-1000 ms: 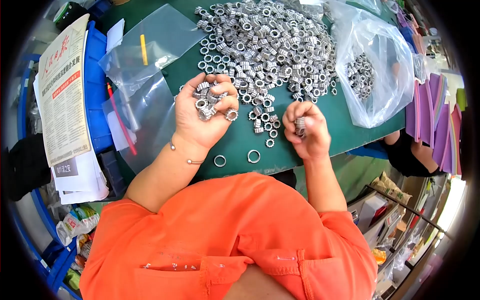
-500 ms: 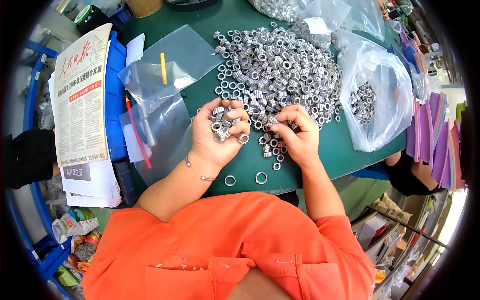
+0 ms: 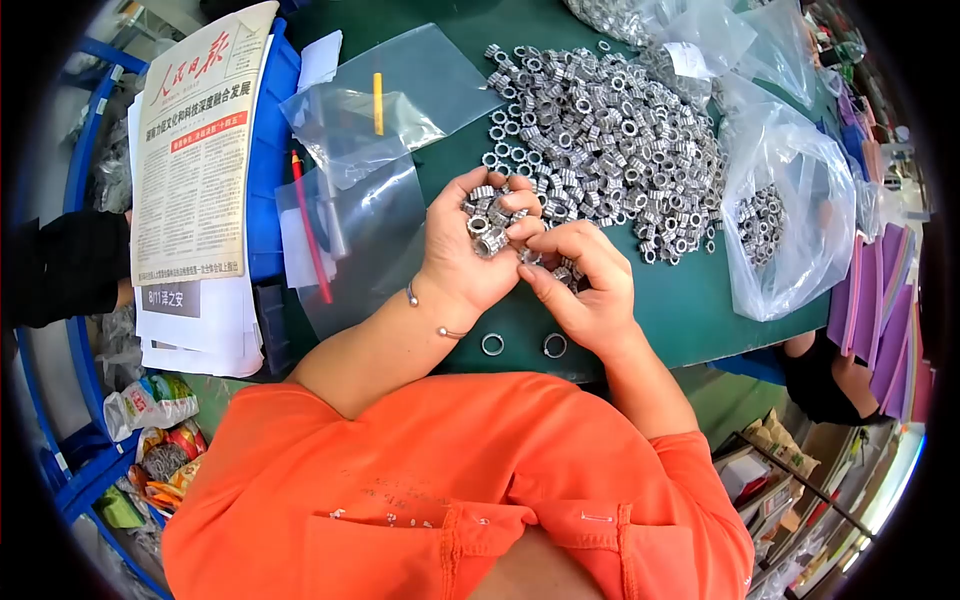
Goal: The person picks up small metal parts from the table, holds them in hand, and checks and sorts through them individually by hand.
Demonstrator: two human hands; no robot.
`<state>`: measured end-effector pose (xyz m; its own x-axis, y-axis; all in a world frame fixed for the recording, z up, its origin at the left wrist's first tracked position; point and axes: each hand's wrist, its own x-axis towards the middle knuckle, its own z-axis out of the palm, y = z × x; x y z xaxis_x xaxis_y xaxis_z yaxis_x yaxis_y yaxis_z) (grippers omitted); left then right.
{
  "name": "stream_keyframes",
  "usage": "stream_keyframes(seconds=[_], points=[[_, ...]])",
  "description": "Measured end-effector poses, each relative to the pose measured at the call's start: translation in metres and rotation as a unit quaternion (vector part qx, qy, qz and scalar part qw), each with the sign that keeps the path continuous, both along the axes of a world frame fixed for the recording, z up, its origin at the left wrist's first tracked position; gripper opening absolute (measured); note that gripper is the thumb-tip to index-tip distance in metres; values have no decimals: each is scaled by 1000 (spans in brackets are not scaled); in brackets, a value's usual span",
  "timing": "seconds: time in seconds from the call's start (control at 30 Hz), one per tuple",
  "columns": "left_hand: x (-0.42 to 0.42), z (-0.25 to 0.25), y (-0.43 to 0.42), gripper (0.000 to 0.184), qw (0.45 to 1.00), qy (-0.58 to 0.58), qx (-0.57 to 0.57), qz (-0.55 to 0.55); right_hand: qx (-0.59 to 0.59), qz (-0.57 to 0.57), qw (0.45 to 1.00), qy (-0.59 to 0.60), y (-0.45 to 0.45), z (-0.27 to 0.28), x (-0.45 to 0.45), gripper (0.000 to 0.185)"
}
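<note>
Palm up, my left hand (image 3: 470,240) curls its fingers round several small toothed metal rings (image 3: 488,222). My right hand (image 3: 590,280) touches the left one at the fingertips, its thumb and index finger pinching a metal ring (image 3: 530,257). Behind both hands a large heap of the same rings (image 3: 620,140) spreads over the green table (image 3: 460,345). Two thinner, smooth rings, one on the left (image 3: 492,344) and one on the right (image 3: 555,345), lie near the front edge, below my hands.
Clear plastic sheets (image 3: 370,220) with a yellow stick (image 3: 378,104) and a red pen (image 3: 310,230) lie left. A newspaper (image 3: 200,150) rests by a blue bin (image 3: 270,150). At right stands a clear bag (image 3: 790,220) holding rings. People's arms show at both sides.
My right hand has come up against my left hand, pinching a ring between its fingertips. The view has shifted, so the table things appear further right.
</note>
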<state>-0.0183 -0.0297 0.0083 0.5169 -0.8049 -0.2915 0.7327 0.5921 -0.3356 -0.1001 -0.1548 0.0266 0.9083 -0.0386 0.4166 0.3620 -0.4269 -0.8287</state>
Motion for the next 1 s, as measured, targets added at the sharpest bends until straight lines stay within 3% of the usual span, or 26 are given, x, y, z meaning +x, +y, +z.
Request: stream_keyframes(seconds=[0.27, 0.57, 0.63, 0.77, 0.87, 1.0], points=[[-2, 11, 0, 14, 999, 9, 32, 36, 45, -14, 998, 48, 1, -2, -3, 23], [-1, 7, 0, 14, 999, -12, 4, 37, 196, -19, 974, 112, -2, -6, -8, 23], [0, 10, -2, 13, 997, 22, 68, 43, 446, 14, 861, 246, -4, -3, -12, 22], [-2, 10, -3, 14, 998, 26, 33, 45, 464, 45, 869, 167, -3, -9, -12, 23], [-4, 11, -4, 19, 999, 13, 30, 40, 515, -11, 840, 170, 1, -7, -11, 26], [-4, 11, -5, 26, 999, -22, 12, 34, 507, 17, 836, 207, -5, -13, -12, 27]])
